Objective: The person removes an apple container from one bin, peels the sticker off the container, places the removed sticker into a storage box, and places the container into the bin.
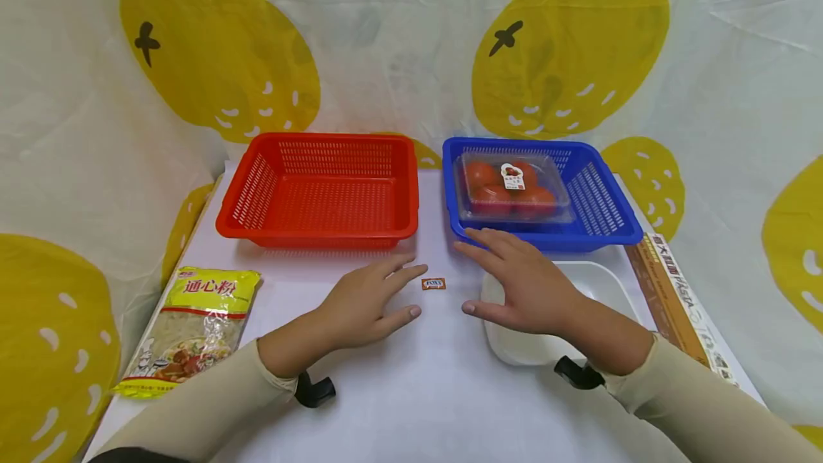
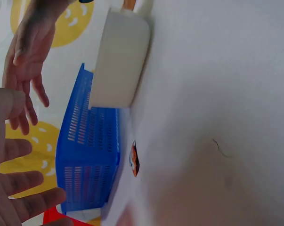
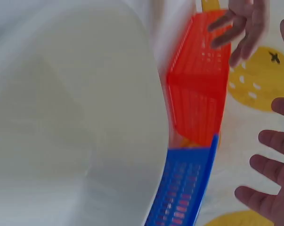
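Observation:
My left hand (image 1: pixel 363 300) hovers over the table left of centre, fingers spread and holding nothing. My right hand (image 1: pixel 527 281) is raised above a white plastic tub (image 1: pixel 604 281), its fingers apart and nothing in them. Between the two hands lies a small orange packet marked FOXS (image 1: pixel 434 283). Beyond the right hand, a clear box of tomatoes (image 1: pixel 514 188) sits in the blue basket (image 1: pixel 598 238). The red basket (image 1: pixel 334 209) stands ahead of the left hand. In the right wrist view the tub's side (image 3: pixel 80 117) fills much of the picture, beside the spread fingers (image 3: pixel 273 141).
A yellow-topped bag of pasta (image 1: pixel 193 327) lies at the table's left edge. Along the right edge is a long brown and white pasta pack (image 1: pixel 678 299). A white curtain with yellow fruit prints (image 1: pixel 386 34) hangs behind the baskets.

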Action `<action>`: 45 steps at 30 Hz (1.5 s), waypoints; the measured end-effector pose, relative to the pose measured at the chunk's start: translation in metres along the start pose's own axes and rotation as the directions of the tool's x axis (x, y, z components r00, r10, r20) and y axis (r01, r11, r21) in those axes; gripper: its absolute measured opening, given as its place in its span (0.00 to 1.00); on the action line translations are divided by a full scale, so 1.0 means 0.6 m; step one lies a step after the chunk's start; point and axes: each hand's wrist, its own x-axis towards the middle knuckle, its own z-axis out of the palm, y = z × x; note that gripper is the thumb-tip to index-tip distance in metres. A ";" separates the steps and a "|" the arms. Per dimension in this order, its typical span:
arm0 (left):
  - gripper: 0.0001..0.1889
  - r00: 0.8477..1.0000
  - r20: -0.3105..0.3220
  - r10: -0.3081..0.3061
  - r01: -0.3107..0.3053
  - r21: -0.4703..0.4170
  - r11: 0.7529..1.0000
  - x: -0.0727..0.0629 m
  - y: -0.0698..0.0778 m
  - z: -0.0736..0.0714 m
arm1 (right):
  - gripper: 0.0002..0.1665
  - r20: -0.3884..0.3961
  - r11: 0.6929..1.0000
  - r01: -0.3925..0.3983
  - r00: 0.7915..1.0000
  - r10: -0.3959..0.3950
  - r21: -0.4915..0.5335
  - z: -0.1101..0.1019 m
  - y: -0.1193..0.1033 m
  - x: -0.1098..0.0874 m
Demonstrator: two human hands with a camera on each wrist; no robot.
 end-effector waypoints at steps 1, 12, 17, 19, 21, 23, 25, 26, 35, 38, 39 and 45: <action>0.33 1.000 -0.018 -0.003 0.003 -0.008 1.000 0.004 0.000 0.002 | 0.53 -0.014 1.000 0.003 1.000 -0.002 0.018 -0.003 0.006 0.001; 0.26 0.978 -0.207 -0.022 -0.017 -0.189 0.982 0.054 -0.008 0.036 | 0.50 -0.063 0.982 -0.098 0.992 0.109 0.165 -0.027 0.077 0.005; 0.25 0.971 -0.232 -0.062 0.003 -0.245 0.969 0.083 -0.010 0.048 | 0.50 -0.073 0.964 -0.188 0.976 0.205 0.190 -0.042 0.111 0.007; 0.26 0.971 -0.226 -0.078 0.015 -0.272 0.962 0.095 -0.008 0.051 | 0.50 -0.076 0.953 -0.222 0.967 0.242 0.205 -0.048 0.126 0.008; 0.26 0.971 -0.216 -0.099 0.030 -0.303 0.953 0.106 -0.004 0.052 | 0.50 -0.070 0.939 -0.254 0.958 0.277 0.233 -0.055 0.140 0.009; 0.27 0.972 -0.204 -0.118 0.044 -0.334 0.942 0.115 0.000 0.053 | 0.50 -0.076 0.931 -0.265 0.953 0.292 0.250 -0.062 0.155 0.011; 0.28 0.971 -0.195 -0.135 0.057 -0.361 0.931 0.124 0.004 0.055 | 0.49 -0.083 0.926 -0.277 0.948 0.307 0.257 -0.071 0.169 0.014; 0.28 0.971 -0.192 -0.144 0.064 -0.369 0.927 0.129 0.006 0.056 | 0.49 -0.082 0.922 -0.288 0.945 0.318 0.259 -0.075 0.176 0.015; 0.29 0.951 -0.205 -0.231 0.127 -0.422 0.898 0.165 0.013 0.071 | 0.49 -0.010 0.871 -0.413 0.902 0.431 0.266 -0.107 0.240 0.025; 0.29 0.946 -0.211 -0.246 0.133 -0.437 0.889 0.175 0.014 0.076 | 0.49 0.020 0.857 -0.414 0.903 0.429 0.308 -0.109 0.265 0.025; 0.30 0.945 -0.210 -0.251 0.138 -0.439 0.888 0.179 0.014 0.079 | 0.48 0.029 0.852 -0.414 0.903 0.428 0.320 -0.108 0.275 0.025; 0.29 0.931 -0.183 -0.315 0.207 -0.447 0.870 0.200 0.017 0.083 | 0.48 0.082 0.821 -0.472 0.878 0.472 0.321 -0.113 0.322 0.036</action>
